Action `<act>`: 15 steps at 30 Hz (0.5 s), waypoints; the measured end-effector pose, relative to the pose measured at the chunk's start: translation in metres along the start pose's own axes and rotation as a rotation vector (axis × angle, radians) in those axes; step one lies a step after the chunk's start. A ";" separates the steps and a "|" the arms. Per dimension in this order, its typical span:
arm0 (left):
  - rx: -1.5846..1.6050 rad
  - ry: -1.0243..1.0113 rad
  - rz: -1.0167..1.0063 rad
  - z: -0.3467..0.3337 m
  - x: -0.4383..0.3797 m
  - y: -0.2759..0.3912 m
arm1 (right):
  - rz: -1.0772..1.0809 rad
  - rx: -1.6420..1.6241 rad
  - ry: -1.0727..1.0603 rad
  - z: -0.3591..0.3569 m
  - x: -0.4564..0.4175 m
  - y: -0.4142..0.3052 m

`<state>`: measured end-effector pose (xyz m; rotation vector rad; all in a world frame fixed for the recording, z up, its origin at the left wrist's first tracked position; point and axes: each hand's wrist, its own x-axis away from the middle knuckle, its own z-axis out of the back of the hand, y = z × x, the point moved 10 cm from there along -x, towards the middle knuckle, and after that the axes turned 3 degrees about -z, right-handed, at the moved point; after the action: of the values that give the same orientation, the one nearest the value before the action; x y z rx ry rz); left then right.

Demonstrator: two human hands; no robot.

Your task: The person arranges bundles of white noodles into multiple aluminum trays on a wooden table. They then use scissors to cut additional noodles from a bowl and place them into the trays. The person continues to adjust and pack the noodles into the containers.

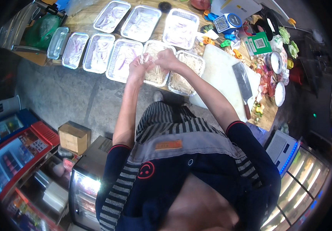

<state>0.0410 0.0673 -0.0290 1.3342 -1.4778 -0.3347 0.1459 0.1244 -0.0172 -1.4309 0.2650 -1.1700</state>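
Both hands are over a foil tray of pale thin strands, likely enoki mushrooms (156, 75), in the front row. My left hand (138, 67) pinches a small bunch of the strands above the tray's left side. My right hand (167, 60) is close beside it, fingers bent on the same bunch. Just right stands another foil tray of strands (186, 73). To the left, a foil tray with sliced purple onion (122, 60) stands beside more such trays. Three foil trays with onion slices, one of them a tray (181, 29) at the right, form the back row.
A white cutting board (221, 75) lies right of the trays, with a cleaver (242, 82) on it. Beyond are colored clips (225, 43), a blue device (228, 23), a green code card (257, 43), bowls (275, 62) and food scraps. An empty foil tray (58, 43) stands far left.
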 end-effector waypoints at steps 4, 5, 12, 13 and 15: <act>-0.152 0.036 -0.079 0.003 0.005 0.009 | -0.156 -0.179 -0.036 0.002 0.013 0.022; -0.188 0.031 -0.101 0.004 0.004 0.009 | -0.176 -0.182 -0.048 -0.003 0.018 0.025; -0.061 0.090 -0.177 0.016 0.001 0.023 | -0.037 0.042 -0.031 -0.003 0.024 0.006; 0.001 0.089 -0.171 0.021 0.000 0.023 | 0.006 0.094 -0.065 -0.001 0.021 -0.003; 0.125 0.088 -0.161 0.031 -0.003 0.026 | 0.042 0.179 -0.134 -0.008 0.020 -0.011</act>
<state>0.0010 0.0648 -0.0229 1.5531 -1.3400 -0.2868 0.1444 0.1075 -0.0002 -1.3334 0.0937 -1.0325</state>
